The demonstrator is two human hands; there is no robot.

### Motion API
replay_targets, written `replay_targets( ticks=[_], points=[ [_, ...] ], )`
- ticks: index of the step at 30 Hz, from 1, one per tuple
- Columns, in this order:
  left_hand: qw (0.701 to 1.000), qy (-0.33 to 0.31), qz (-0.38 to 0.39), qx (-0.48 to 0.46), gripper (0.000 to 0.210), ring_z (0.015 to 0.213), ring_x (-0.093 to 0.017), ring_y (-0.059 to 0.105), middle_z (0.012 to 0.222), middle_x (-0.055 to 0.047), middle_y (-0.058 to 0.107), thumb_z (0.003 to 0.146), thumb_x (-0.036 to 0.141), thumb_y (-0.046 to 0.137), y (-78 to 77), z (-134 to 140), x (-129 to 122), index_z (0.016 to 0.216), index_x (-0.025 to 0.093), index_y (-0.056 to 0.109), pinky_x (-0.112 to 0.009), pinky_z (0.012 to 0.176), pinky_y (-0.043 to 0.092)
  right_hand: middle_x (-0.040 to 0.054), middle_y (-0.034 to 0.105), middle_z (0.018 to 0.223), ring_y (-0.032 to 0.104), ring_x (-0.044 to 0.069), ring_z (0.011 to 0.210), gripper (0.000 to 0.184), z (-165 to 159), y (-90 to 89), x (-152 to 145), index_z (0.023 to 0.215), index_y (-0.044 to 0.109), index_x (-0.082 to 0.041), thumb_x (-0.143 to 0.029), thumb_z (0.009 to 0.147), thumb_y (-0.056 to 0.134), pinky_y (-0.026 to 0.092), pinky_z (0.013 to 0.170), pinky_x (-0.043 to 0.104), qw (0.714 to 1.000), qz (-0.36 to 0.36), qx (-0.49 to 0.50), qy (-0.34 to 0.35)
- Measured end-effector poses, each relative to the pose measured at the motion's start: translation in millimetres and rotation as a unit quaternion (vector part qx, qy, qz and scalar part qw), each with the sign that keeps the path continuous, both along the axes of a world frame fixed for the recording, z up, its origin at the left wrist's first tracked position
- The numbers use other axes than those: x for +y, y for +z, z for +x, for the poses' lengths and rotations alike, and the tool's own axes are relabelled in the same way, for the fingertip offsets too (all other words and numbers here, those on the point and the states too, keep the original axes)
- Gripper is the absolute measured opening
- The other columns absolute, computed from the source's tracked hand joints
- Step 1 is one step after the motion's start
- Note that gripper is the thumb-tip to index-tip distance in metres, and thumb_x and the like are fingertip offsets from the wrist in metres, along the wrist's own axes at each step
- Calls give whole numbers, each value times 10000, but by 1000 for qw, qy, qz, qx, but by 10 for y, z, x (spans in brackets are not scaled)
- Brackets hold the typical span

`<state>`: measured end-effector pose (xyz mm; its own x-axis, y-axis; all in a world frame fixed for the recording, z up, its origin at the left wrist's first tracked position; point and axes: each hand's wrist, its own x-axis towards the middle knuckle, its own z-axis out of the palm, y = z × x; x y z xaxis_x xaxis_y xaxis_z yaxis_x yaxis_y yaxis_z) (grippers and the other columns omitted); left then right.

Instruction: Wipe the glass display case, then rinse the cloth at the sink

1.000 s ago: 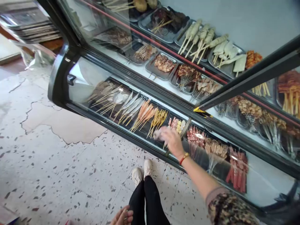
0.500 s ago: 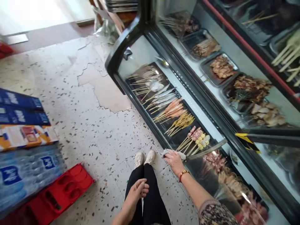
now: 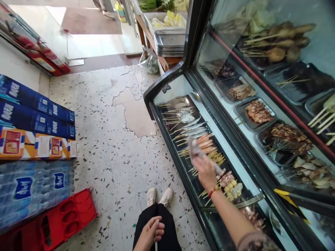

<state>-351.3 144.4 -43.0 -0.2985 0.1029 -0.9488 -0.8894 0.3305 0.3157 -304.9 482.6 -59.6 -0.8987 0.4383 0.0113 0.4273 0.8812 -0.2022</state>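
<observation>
Right hand (image 3: 206, 171) closed around a grey cloth (image 3: 195, 150), pressed on the slanted glass front of the display case (image 3: 167, 91); cloth blurred, long axis running away from the wrist toward the case's far end. Behind the glass under the cloth, rows of skewers (image 3: 195, 130) on a black tray, sticks pointing toward the floor side. Left hand (image 3: 153, 230) loosely curled on a black-trousered thigh, holding nothing. Left of the case: two blue cartons (image 3: 36, 111), one red crate (image 3: 66, 218).
</observation>
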Motion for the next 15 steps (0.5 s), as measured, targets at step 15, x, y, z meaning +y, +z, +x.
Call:
replay_targets(
  ticks=[15],
  points=[
    [999, 2, 41, -22, 658, 572, -133, 600, 692, -23, 660, 498, 663, 849, -130, -694, 326, 902, 185, 645, -225, 540, 387, 139, 552, 1431, 504, 309, 1274, 516, -1202, 456, 1584, 1366, 575, -177, -85, 870, 470, 440, 1047, 523, 988, 78, 71, -116]
  ],
)
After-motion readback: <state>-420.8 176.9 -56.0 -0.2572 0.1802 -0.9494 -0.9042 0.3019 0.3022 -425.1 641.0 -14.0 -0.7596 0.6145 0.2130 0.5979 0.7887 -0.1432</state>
